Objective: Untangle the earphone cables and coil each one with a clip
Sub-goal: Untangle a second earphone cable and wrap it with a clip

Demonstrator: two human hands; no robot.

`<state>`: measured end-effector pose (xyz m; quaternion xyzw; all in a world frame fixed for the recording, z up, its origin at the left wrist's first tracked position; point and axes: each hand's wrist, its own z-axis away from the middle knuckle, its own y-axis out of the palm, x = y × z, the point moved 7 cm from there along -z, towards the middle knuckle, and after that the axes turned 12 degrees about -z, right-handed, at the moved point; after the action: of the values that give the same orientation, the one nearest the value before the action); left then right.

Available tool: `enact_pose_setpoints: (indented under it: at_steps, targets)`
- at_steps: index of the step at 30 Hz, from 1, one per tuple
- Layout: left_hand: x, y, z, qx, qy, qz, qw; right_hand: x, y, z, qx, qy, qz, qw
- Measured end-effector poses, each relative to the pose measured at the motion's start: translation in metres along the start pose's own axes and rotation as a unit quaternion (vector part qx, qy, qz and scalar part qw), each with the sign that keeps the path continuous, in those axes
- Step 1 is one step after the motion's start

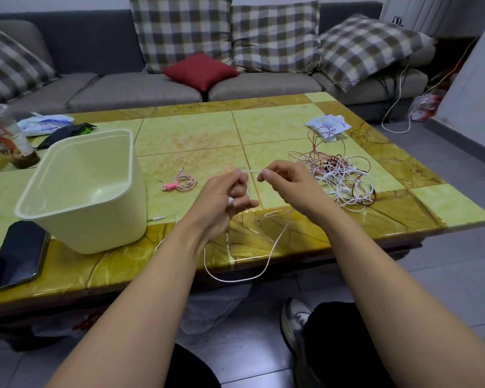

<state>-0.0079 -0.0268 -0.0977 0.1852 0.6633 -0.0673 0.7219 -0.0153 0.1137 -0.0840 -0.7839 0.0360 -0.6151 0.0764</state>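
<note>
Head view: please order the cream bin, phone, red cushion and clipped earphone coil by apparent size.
1. cream bin
2. red cushion and phone, about alike, the cushion being farther
3. clipped earphone coil

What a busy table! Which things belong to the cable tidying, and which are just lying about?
In the job: left hand and right hand pinching the pale cable; tangled pile; coiled earphone with pink clip.
Lying about: plastic bin, phone, drink cup, white packet.
</note>
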Motion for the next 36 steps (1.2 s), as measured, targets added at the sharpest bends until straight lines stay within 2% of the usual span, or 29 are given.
enact_pose_setpoints:
  at_steps: [3,5,7,9,11,13,15,16,17,18,20,22,25,27,29,30,33,36]
  targets:
    - [-0.004,-0.010,-0.004,-0.039,-0.009,0.220,0.975,-0.014,0.014,0.004,0.061,0.051,0.058,0.995]
    - [-0.003,-0.023,-0.006,-0.093,0.005,0.251,0.963,-0.018,0.032,0.011,0.149,0.075,0.083,0.982]
    - [0.000,-0.034,-0.008,-0.140,0.035,0.206,0.968,-0.017,0.045,0.016,0.199,0.086,0.089,0.972]
    - [-0.002,-0.039,-0.007,-0.164,0.063,0.112,0.978,-0.015,0.048,0.016,0.208,0.085,0.125,0.966]
    - [-0.009,-0.044,-0.003,-0.202,0.088,-0.057,0.974,-0.015,0.047,0.017,0.221,0.085,0.170,0.957]
    - [-0.019,-0.048,0.002,-0.240,0.127,-0.278,0.921,-0.011,0.045,0.017,0.220,0.071,0.174,0.957]
    - [-0.020,-0.041,0.001,-0.205,0.157,-0.438,0.861,-0.001,0.038,0.012,0.183,0.035,0.154,0.970]
    - [-0.014,-0.034,0.000,-0.164,0.148,-0.489,0.844,0.005,0.030,0.010,0.152,0.019,0.142,0.978]
    - [-0.008,-0.027,-0.002,-0.122,0.127,-0.515,0.839,0.008,0.021,0.007,0.120,0.006,0.131,0.984]
    - [-0.002,-0.021,-0.002,-0.083,0.106,-0.511,0.849,0.011,0.012,0.005,0.093,-0.002,0.121,0.988]
    - [0.002,-0.010,0.000,-0.021,0.072,-0.430,0.900,0.009,0.000,0.003,0.056,-0.003,0.108,0.993]
    - [0.002,-0.002,0.003,0.022,0.042,-0.300,0.953,0.003,-0.005,0.004,0.047,0.021,0.076,0.996]
    - [-0.004,-0.006,0.000,0.007,0.020,-0.052,0.998,-0.011,0.000,0.011,0.115,0.111,-0.008,0.987]
    - [-0.005,-0.021,-0.005,-0.049,0.005,0.119,0.992,-0.017,0.001,0.019,0.176,0.168,-0.023,0.970]
    - [-0.002,-0.044,-0.008,-0.126,-0.006,0.252,0.960,-0.022,-0.006,0.024,0.209,0.215,-0.034,0.953]
    - [0.001,-0.057,-0.008,-0.168,-0.008,0.285,0.944,-0.023,-0.013,0.024,0.207,0.228,-0.045,0.950]
    - [0.010,-0.080,-0.001,-0.255,-0.017,0.286,0.924,-0.026,-0.045,0.018,0.114,0.225,-0.046,0.966]
    - [0.014,-0.075,0.000,-0.246,-0.033,0.222,0.943,-0.030,-0.068,0.013,-0.012,0.202,0.071,0.977]
